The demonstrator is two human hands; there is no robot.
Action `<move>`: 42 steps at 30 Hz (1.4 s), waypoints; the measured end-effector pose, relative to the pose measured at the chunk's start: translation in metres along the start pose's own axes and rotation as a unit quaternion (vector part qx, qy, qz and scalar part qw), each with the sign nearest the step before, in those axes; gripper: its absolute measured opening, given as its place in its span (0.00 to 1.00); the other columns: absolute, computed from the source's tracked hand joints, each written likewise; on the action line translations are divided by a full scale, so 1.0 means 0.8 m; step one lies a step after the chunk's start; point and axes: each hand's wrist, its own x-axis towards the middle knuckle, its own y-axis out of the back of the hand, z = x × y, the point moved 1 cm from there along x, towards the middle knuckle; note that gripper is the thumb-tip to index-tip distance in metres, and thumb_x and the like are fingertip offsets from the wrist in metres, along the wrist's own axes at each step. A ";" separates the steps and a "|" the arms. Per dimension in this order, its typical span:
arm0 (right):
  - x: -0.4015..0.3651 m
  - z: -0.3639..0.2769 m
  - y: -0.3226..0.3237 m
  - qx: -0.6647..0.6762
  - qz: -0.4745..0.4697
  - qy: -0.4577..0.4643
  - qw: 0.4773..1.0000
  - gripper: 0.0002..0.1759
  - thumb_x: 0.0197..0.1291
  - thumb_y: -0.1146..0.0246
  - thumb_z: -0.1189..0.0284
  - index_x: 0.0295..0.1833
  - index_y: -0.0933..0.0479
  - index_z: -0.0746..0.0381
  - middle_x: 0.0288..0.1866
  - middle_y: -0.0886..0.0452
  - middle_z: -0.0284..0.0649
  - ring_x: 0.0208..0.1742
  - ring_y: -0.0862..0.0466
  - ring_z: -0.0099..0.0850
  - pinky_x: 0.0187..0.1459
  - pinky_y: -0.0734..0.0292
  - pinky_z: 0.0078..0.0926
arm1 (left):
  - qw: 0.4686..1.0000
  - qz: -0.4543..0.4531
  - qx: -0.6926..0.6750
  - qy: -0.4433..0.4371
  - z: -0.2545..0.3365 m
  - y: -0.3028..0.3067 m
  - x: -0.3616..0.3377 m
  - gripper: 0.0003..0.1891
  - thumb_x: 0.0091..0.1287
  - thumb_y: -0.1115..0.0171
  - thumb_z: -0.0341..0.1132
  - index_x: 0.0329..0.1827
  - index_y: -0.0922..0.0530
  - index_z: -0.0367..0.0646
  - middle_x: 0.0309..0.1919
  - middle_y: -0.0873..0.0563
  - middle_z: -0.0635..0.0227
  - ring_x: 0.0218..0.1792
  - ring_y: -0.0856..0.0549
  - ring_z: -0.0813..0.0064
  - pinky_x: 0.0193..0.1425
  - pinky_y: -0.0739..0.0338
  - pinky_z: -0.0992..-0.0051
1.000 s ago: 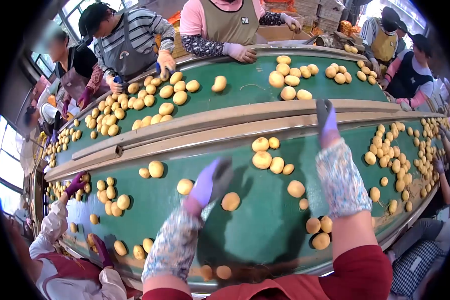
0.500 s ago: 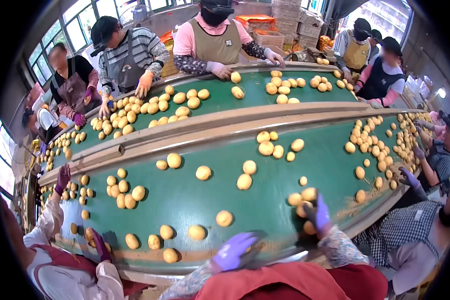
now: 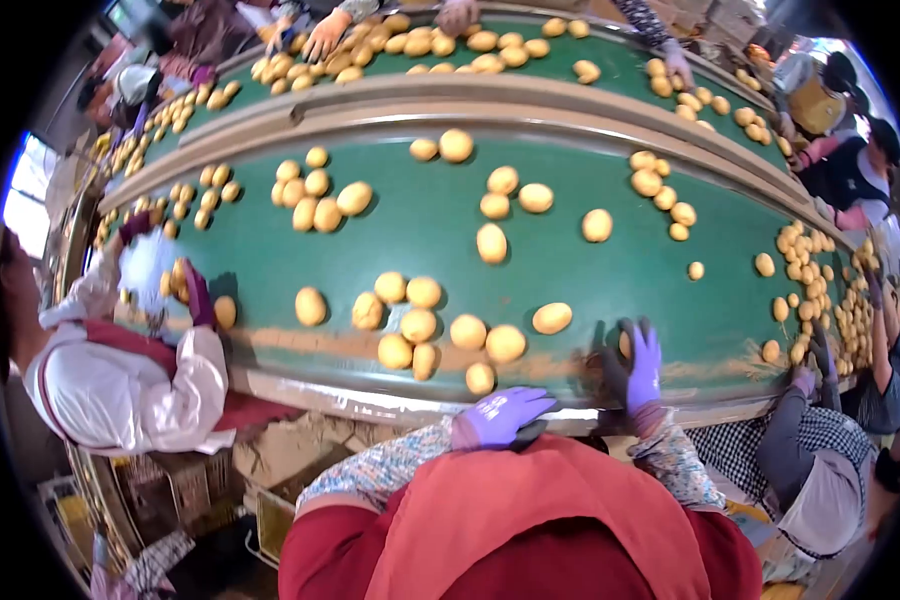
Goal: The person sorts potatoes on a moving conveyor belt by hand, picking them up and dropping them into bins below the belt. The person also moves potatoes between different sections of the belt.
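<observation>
My left hand point(image 3: 505, 416), in a purple glove with a dark palm, lies over the near edge of the belt. Its fingers stretch to the right, and I see nothing in it. Farther right, my right hand point(image 3: 638, 368), gloved the same way, reaches over the green conveyor belt point(image 3: 550, 270). Its fingers and thumb are around a potato point(image 3: 625, 344), mostly covered by the glove. Close to my left hand are a small potato point(image 3: 480, 378) and a larger potato point(image 3: 505, 343). Another potato point(image 3: 552, 318) lies between and beyond my hands.
A wooden divider point(image 3: 450, 90) separates this belt from a second one with more potatoes. At my left, a person in a pale sleeve point(image 3: 195, 390) handles potatoes. A co-worker in a checked garment point(image 3: 830, 435) is at my right. Several people work across the far belt.
The view has tilted down and shifted. My right hand has left the potato group it was among and is around one potato near the belt edge. My left hand has drawn back to the edge.
</observation>
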 end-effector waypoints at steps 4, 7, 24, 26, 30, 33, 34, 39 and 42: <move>0.014 -0.136 0.014 0.332 -0.254 0.034 0.908 0.25 0.62 0.29 0.72 0.65 0.23 0.63 0.56 0.19 0.50 0.56 0.18 0.42 0.60 0.22 0.36 | 0.993 -0.068 -0.100 0.002 -0.017 0.005 0.003 0.21 0.73 0.39 0.41 0.65 0.22 0.41 0.60 0.17 0.49 0.61 0.19 0.48 0.66 0.23 0.56; 0.042 -0.145 0.006 0.291 -0.165 0.125 0.934 0.24 0.66 0.30 0.70 0.66 0.24 0.64 0.55 0.18 0.47 0.54 0.17 0.35 0.57 0.21 0.32 | 0.999 -0.015 -0.032 0.036 -0.015 0.057 -0.027 0.20 0.71 0.39 0.39 0.62 0.22 0.41 0.55 0.15 0.52 0.57 0.17 0.48 0.63 0.22 0.53; 0.107 -0.258 -0.108 0.381 -0.233 -0.051 0.893 0.24 0.69 0.35 0.73 0.69 0.27 0.67 0.58 0.17 0.43 0.55 0.18 0.28 0.56 0.20 0.27 | 0.911 0.353 0.143 0.158 -0.078 0.305 -0.177 0.19 0.65 0.33 0.34 0.59 0.19 0.39 0.49 0.15 0.49 0.52 0.14 0.48 0.56 0.20 0.61; 0.125 -0.320 -0.103 0.402 -0.190 -0.095 0.890 0.29 0.72 0.35 0.67 0.73 0.30 0.67 0.62 0.20 0.43 0.62 0.22 0.30 0.64 0.25 0.33 | 0.969 0.141 0.110 0.170 -0.071 0.283 -0.150 0.22 0.63 0.31 0.36 0.60 0.20 0.40 0.54 0.15 0.54 0.56 0.16 0.51 0.60 0.22 0.59; 0.093 -0.366 -0.176 0.339 -0.452 0.099 0.819 0.34 0.70 0.35 0.59 0.76 0.34 0.62 0.68 0.23 0.52 0.65 0.20 0.43 0.65 0.23 0.41 | 0.984 0.012 0.175 0.016 -0.121 0.204 -0.160 0.20 0.66 0.36 0.40 0.61 0.19 0.48 0.56 0.16 0.59 0.67 0.22 0.54 0.71 0.32 0.48; 0.147 -0.392 -0.191 0.266 -0.553 0.146 0.776 0.35 0.66 0.34 0.49 0.71 0.26 0.60 0.64 0.18 0.54 0.65 0.18 0.46 0.65 0.23 0.42 | 0.975 0.068 0.213 0.013 -0.143 0.250 -0.174 0.23 0.62 0.36 0.37 0.63 0.19 0.57 0.58 0.17 0.65 0.67 0.22 0.56 0.70 0.31 0.48; 0.182 -0.386 -0.198 0.247 -0.429 0.190 0.848 0.30 0.67 0.34 0.54 0.68 0.24 0.59 0.59 0.16 0.53 0.61 0.16 0.48 0.61 0.21 0.41 | 0.970 0.078 0.225 0.050 -0.146 0.270 -0.179 0.24 0.60 0.35 0.36 0.62 0.19 0.58 0.58 0.18 0.67 0.66 0.22 0.58 0.69 0.30 0.48; 0.400 -0.335 -0.223 0.211 0.001 0.114 0.971 0.25 0.65 0.32 0.69 0.66 0.22 0.62 0.52 0.13 0.50 0.51 0.13 0.44 0.53 0.19 0.40 | 0.893 0.153 0.391 0.161 -0.213 0.351 -0.255 0.23 0.59 0.37 0.32 0.61 0.21 0.51 0.60 0.19 0.63 0.58 0.21 0.56 0.67 0.30 0.49; 0.488 -0.193 -0.342 0.089 -0.129 0.056 0.986 0.28 0.64 0.33 0.67 0.70 0.24 0.53 0.61 0.18 0.55 0.61 0.17 0.53 0.63 0.21 0.48 | 0.836 0.234 0.389 0.310 -0.257 0.422 -0.307 0.24 0.62 0.41 0.27 0.65 0.24 0.41 0.65 0.22 0.49 0.64 0.24 0.43 0.69 0.32 0.46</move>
